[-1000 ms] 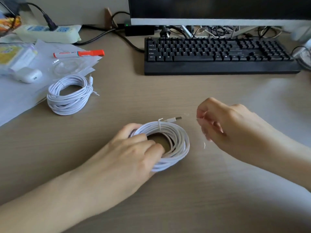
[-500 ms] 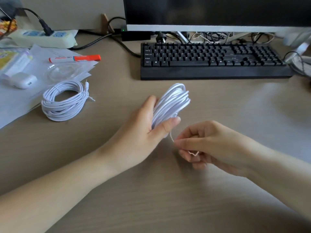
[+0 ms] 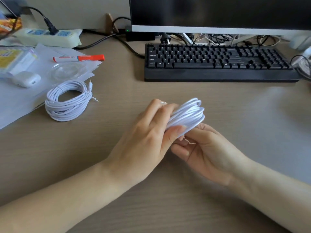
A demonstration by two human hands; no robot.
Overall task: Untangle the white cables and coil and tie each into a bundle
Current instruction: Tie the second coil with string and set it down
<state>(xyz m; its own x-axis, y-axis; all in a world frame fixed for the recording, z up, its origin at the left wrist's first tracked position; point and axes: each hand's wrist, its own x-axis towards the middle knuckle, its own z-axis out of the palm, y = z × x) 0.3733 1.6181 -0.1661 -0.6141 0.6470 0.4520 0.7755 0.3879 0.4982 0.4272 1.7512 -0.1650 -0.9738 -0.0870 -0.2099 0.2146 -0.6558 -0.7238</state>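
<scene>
Gripped between thumb and fingers of the left hand point(image 3: 148, 140), a coiled white cable point(image 3: 186, 116) stands on edge above the desk point(image 3: 168, 207), in front of the keyboard point(image 3: 218, 63); right hand point(image 3: 207, 153), palm up beneath the coil, pinches a thin twist tie point(image 3: 189, 141). A second, tied cable bundle point(image 3: 68, 100) lies flat well left of the keyboard, near a red marker point(image 3: 79, 58)
</scene>
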